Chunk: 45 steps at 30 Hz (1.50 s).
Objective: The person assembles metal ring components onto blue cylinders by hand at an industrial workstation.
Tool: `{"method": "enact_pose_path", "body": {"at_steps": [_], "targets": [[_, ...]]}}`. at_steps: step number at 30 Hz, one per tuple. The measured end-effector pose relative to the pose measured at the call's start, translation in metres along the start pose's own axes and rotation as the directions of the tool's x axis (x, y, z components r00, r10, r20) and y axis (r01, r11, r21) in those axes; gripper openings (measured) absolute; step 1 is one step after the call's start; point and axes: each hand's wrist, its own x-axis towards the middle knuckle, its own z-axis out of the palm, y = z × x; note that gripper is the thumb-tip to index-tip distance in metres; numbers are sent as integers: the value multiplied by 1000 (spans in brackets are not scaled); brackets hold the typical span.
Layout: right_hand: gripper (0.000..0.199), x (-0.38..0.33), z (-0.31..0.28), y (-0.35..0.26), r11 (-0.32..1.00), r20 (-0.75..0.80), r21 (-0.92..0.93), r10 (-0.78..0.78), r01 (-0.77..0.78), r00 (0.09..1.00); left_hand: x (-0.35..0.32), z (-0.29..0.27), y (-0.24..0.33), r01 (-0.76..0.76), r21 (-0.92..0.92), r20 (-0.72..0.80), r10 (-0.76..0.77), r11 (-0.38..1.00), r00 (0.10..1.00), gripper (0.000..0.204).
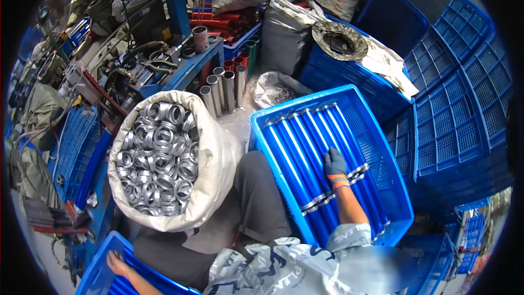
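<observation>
A blue plastic crate (382, 147) in front of me holds several long glossy blue tubes (305, 153) lying side by side, with silver rings near their lower ends. My right hand (334, 163), in a grey glove with an orange cuff, lies on one of the middle tubes with its fingers curled over it. My bare left hand (115, 265) reaches down at the lower left to the rim of a second blue crate (95, 276) that also holds blue tubes; its fingers look stretched out. My dark-trousered lap lies between the two crates.
A white sack (218, 158) full of silver metal rings (158, 155) stands at my left knee. Silver tubes (224, 88) stand behind it, red tubes (218, 22) farther back. A cluttered blue workbench (185, 68) is at the left; stacked blue crates (458, 109) are at the right.
</observation>
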Motion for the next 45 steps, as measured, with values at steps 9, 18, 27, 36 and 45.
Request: {"method": "enact_pose_path", "body": {"at_steps": [9, 18, 27, 36, 45], "targets": [[41, 116, -29, -55, 983, 45, 118, -149, 142, 988, -165, -122, -142, -75, 988, 48, 194, 133, 980, 112], [55, 35, -134, -511, 203, -147, 732, -886, 651, 441, -160, -155, -109, 147, 974, -165, 94, 174, 982, 91], [47, -16, -36, -619, -125, 44, 367, -987, 922, -152, -152, -216, -83, -158, -4, -144, 156, 987, 977, 81], [36, -37, -88, -620, 105, 111, 915, -994, 391, 7, -216, -53, 245, -596, 489, 327, 500, 637, 802, 76], [111, -58, -144, -589, 181, 244, 849, -968, -496, 65, -266, 7, 323, -873, 332, 822, 346, 356, 453, 80]]}}
